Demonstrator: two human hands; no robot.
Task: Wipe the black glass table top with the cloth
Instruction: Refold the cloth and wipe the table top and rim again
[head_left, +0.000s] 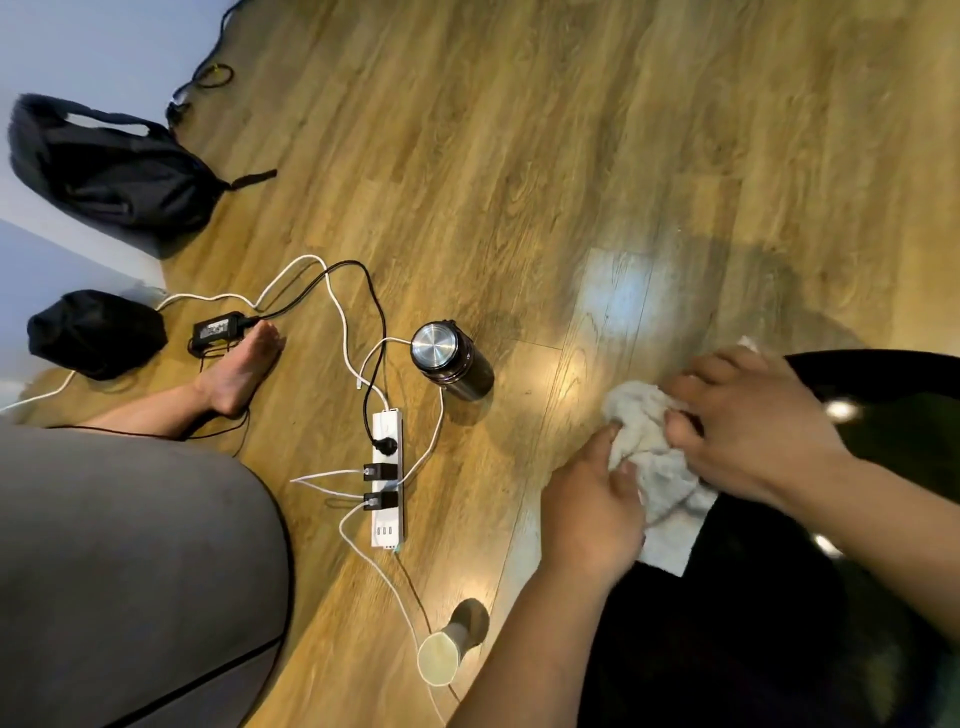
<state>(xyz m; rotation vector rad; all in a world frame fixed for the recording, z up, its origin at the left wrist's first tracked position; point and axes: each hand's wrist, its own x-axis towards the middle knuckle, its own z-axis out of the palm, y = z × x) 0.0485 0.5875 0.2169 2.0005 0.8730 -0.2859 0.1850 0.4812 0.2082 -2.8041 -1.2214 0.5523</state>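
The black glass table top (779, 623) fills the lower right corner and reflects small lights. A crumpled pale grey cloth (657, 467) hangs over the table's left edge. My left hand (592, 512) grips the cloth's lower left part from the floor side. On the cloth's upper right part, my right hand (753, 426) has its fingers curled into the fabric. Both hands hold the cloth bunched between them, partly above the floor and partly above the glass.
A wooden floor (519, 156) spreads to the left. On it stand a steel flask (449, 361), a white power strip (387, 478) with cables, and a pale cup (441, 660). Another person's bare foot (244, 374) and a grey-trousered knee (130, 561) lie at left, near a black bag (109, 166).
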